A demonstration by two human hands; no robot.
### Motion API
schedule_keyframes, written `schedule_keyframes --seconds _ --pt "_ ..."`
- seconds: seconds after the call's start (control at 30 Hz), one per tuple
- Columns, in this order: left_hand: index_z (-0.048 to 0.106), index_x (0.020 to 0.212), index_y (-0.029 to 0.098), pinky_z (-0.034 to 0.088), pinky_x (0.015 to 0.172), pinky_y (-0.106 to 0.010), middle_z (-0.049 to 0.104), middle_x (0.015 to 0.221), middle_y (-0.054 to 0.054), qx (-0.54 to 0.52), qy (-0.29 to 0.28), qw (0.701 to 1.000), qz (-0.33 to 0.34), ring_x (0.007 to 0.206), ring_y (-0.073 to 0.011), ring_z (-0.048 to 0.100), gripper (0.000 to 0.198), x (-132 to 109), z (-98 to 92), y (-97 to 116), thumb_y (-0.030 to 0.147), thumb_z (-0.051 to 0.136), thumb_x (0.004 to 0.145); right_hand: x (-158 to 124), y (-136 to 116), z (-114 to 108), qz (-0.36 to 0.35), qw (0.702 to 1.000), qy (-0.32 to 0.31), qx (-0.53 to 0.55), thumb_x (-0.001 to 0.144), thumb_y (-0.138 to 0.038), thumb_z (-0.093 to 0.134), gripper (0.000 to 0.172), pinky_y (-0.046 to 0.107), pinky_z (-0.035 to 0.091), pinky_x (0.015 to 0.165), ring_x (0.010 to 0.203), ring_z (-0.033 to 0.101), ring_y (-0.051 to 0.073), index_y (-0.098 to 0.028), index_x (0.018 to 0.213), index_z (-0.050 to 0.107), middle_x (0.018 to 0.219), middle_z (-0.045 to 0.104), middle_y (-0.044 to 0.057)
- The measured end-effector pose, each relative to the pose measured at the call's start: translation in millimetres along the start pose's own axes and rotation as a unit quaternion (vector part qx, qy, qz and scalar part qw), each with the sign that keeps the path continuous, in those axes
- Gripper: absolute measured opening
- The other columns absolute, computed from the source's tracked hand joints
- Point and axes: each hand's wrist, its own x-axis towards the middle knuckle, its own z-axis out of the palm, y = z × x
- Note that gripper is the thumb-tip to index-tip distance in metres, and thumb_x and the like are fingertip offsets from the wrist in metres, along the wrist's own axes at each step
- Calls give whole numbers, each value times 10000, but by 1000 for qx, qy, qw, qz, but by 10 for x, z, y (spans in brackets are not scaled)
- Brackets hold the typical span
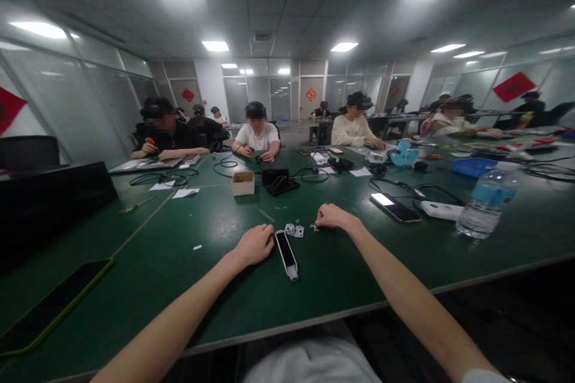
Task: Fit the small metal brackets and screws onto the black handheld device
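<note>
My left hand (254, 243) rests on the green table (188, 263) with its fingers curled, touching the near end of a slim black and white device (286, 254). Whether it grips the device is unclear. My right hand (331, 216) lies further right with the fingers closed in a loose fist or pinch beside small metal parts (314, 227). A small metal hinge-like plate (294, 230) lies between the two hands.
A phone in a green case (49, 311) lies near left, a lit phone (395, 207), a white device (442, 210) and a water bottle (487, 203) at right. A small cardboard box (243, 183), black gear and cables sit mid-table. Several people sit at the far side.
</note>
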Motion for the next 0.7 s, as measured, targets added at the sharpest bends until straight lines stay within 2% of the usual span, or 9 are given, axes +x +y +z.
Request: schedule_keyframes --seconds 0.17,0.37,0.57,0.7 --pt "494 950 202 434 718 -302 587 942 -60 0 -6 1000 1 835 -189 564 177 0 -7 11 262 334 906 6 -29 21 5 999 19 -48 719 -367 640 218 230 452 613 759 637 176 -172 787 708 873 688 85" --pt "492 951 204 436 728 -300 588 958 -62 7 -3 1000 -2 850 -188 570 168 1 -10 16 263 339 914 -23 -110 34 16 995 44 -93 733 -408 630 295 264 474 649 853 643 239 -145 852 695 953 669 145" --pt "492 947 204 431 739 -302 588 947 -63 18 -2 1000 9 862 -194 568 163 2 -8 7 249 340 907 -55 -143 35 11 992 57 -115 770 -358 583 277 299 478 710 905 638 264 -135 893 694 995 661 176" --pt "490 949 202 435 727 -305 588 946 -63 14 -2 1000 10 851 -195 565 170 2 -4 0 253 333 908 -80 -147 19 4 992 55 -116 775 -340 569 258 300 478 678 868 643 259 -134 871 691 982 661 166"
